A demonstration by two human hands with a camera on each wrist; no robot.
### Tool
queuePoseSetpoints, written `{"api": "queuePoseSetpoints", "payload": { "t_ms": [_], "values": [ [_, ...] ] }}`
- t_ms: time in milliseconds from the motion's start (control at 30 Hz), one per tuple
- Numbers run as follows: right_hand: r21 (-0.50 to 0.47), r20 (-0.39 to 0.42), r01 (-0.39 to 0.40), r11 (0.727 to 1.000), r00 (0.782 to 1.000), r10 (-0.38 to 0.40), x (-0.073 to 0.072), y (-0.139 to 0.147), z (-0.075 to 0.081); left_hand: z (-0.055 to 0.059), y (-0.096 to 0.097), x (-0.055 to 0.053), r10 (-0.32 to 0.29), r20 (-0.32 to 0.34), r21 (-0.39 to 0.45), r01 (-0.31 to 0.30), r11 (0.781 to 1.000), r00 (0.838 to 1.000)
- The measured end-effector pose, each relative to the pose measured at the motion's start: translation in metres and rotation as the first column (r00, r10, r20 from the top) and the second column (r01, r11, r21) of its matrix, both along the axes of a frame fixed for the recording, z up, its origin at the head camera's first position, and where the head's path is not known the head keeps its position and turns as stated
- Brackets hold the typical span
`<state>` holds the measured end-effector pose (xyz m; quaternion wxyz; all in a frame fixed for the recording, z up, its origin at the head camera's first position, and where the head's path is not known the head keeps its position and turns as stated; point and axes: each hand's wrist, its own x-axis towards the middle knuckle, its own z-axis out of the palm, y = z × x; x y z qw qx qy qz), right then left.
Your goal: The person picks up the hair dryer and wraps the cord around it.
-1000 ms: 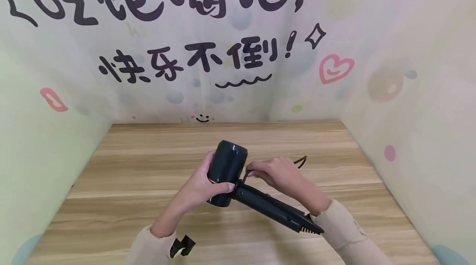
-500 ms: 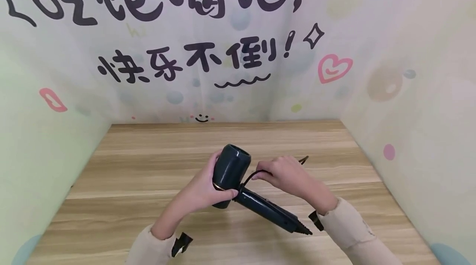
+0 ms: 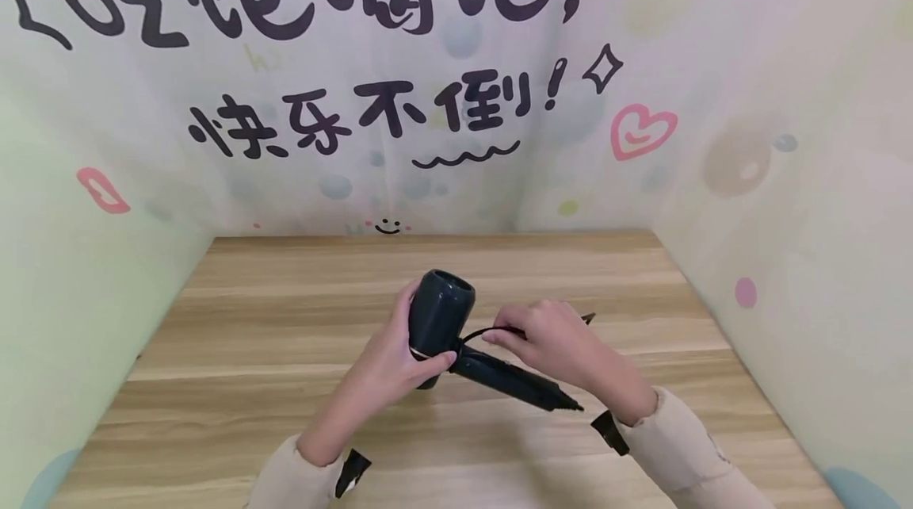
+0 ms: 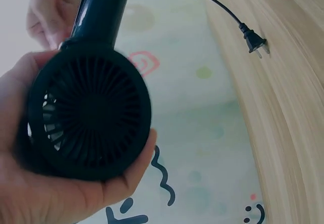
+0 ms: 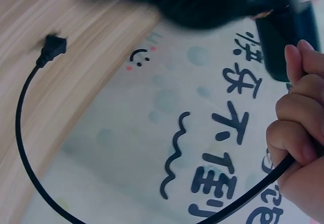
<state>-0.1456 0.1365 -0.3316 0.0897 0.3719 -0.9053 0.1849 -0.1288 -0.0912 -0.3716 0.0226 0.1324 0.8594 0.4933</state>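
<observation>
hair dryer [image 3: 441,317]: dark, glossy, 6 o'clock in head view | barrel [image 3: 444,304] toward 12 | handle [image 3: 508,378] toward 4 | cord [image 5: 251,192]: black, curved | plug [image 4: 254,40]: two-pin, 2 o'clock in left-wrist view

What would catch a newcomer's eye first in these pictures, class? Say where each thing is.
First, the dark hair dryer, held in the fingers of the left hand over the wooden table. Next, the bold black writing across the back wall. Then the black cord, gripped in the right hand, its two-pin plug at the free end.
</observation>
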Motion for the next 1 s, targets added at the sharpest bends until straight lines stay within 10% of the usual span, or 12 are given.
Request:
{"api": "queuePoseSetpoints", "payload": {
  "t_ms": [733, 1000],
  "values": [
    [-0.046, 0.191, 0.059, 0.997, 0.980, -0.049, 0.019, -0.003, 0.003, 0.001, 0.010, -0.004, 0.210, -0.114, -0.038, -0.215, 0.976, 0.971],
    [-0.140, 0.366, 0.104, 0.985, 0.929, -0.046, 0.025, -0.014, -0.011, -0.003, 0.007, -0.012, 0.267, -0.197, 0.021, -0.268, 0.963, 0.943]
  ]
}}
